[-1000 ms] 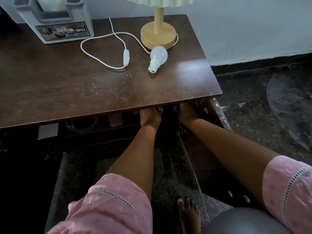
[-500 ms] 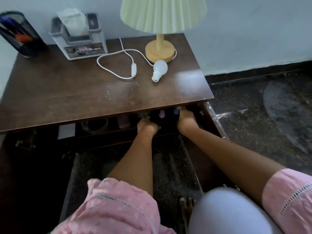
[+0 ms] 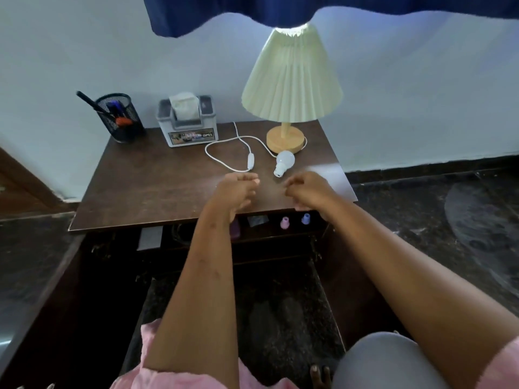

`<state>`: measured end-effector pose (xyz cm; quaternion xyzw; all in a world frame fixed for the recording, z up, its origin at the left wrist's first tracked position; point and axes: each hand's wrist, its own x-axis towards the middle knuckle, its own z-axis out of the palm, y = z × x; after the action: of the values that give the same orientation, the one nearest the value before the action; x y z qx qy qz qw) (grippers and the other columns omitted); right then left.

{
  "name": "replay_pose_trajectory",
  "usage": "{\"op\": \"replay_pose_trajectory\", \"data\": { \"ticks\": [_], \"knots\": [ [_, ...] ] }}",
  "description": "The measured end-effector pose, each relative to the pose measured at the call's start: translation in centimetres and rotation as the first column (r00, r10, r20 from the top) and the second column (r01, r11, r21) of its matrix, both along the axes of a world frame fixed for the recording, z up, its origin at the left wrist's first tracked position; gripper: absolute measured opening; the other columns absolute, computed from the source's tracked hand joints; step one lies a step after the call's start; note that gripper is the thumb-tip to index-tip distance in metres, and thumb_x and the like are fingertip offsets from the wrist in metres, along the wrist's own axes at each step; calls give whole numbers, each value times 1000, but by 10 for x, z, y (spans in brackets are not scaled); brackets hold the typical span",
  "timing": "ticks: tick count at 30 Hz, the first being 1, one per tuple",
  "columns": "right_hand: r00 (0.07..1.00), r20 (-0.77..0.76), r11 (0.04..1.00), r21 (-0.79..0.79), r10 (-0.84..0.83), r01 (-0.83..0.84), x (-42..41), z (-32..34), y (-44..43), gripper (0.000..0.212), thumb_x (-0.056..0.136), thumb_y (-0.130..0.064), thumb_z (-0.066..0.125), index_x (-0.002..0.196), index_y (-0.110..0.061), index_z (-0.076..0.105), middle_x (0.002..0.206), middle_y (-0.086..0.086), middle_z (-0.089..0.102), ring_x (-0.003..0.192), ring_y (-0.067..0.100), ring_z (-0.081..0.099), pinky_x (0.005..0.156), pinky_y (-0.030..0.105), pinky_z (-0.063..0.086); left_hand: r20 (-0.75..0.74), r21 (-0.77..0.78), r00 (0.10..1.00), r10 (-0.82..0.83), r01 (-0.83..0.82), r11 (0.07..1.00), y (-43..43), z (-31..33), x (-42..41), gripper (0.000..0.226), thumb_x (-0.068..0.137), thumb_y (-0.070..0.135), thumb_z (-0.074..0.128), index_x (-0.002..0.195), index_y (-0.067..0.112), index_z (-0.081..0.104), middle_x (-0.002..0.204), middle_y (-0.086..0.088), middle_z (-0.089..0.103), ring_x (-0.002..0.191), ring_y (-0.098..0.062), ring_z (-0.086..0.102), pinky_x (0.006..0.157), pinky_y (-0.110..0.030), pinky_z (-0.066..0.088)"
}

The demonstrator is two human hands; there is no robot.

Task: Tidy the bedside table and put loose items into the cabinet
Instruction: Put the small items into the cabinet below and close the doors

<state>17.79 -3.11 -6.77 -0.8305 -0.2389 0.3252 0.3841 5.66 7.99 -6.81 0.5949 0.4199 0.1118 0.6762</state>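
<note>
A dark wooden bedside table (image 3: pixel 157 189) stands against the wall. A loose white light bulb (image 3: pixel 284 162) lies on its top beside the lamp's wooden base (image 3: pixel 285 138). The lamp's white cord with inline switch (image 3: pixel 250 162) loops across the top. My left hand (image 3: pixel 236 189) and my right hand (image 3: pixel 307 189) hover over the front of the tabletop, just short of the bulb, fingers loosely curled and holding nothing. Below the top, the open cabinet (image 3: pixel 269 234) shows a pink bottle (image 3: pixel 284 222) and a blue bottle (image 3: pixel 305 218) on its shelf.
A black mesh pen holder (image 3: pixel 119 116) and a grey tissue box (image 3: pixel 186 122) stand at the back of the table. The pleated lampshade (image 3: pixel 292 77) rises at the back right. Cabinet doors hang open at both sides. A dark stone floor lies to the right.
Both hands came out of the cabinet and rose over the tabletop near the bulb. The camera lifted, bringing the whole lamp and pen holder into view.
</note>
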Motion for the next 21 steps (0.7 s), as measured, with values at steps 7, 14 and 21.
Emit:
{"op": "replay_pose_trajectory", "data": {
  "ticks": [7, 14, 21],
  "knots": [
    [902, -219, 889, 193, -372, 414, 35, -45, 50, 55, 86, -24, 59, 138, -16, 44, 131, 5, 53, 115, 20, 54, 101, 41, 48, 158, 36, 975, 154, -161, 986, 10, -20, 59, 51, 92, -12, 36, 140, 4, 41, 147, -9, 43, 136, -17, 39, 109, -26, 32],
    [914, -156, 871, 279, -374, 404, 42, -54, 72, 40, 80, -22, 61, 120, -24, 59, 107, -1, 67, 99, 19, 65, 91, 40, 54, 161, -8, 980, 120, -120, 993, 5, -62, 98, 54, 76, 12, 49, 128, 21, 57, 128, -5, 62, 118, -26, 58, 101, -40, 48],
    [930, -187, 875, 323, -315, 361, 38, -48, 65, 38, 81, -11, 67, 117, -20, 60, 110, 4, 67, 100, 21, 67, 88, 39, 57, 238, -93, 941, 241, -225, 970, -1, -62, 93, 42, 86, -5, 50, 124, 12, 60, 118, -8, 68, 110, -22, 64, 99, -39, 50]
  ]
}}
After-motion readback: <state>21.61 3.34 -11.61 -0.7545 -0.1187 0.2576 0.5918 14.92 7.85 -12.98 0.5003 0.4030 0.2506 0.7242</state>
